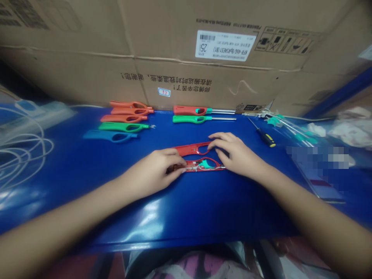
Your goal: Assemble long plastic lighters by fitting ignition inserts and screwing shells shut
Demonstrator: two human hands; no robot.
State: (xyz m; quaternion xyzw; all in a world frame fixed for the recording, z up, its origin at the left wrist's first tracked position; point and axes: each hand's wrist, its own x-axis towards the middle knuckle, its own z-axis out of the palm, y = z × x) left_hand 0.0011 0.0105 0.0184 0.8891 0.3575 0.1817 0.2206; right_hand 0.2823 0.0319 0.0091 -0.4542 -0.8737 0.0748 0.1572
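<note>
Two red plastic lighter-shell halves lie side by side mid-table: an upper half (192, 148) and a lower half (203, 165) with a teal trigger and small metal parts inside. My left hand (158, 166) rests curled on the lower half's left end, fingertips pinched on it. My right hand (235, 153) lies over the right ends of both halves, fingers bent and pressing down.
The blue table (186, 209) carries orange, green and blue shells (124, 120) at back left, two assembled lighters (200, 114) at back centre, a yellow-black screwdriver (266, 136) and teal parts to the right, white cable at left. A large cardboard box (186, 50) stands behind.
</note>
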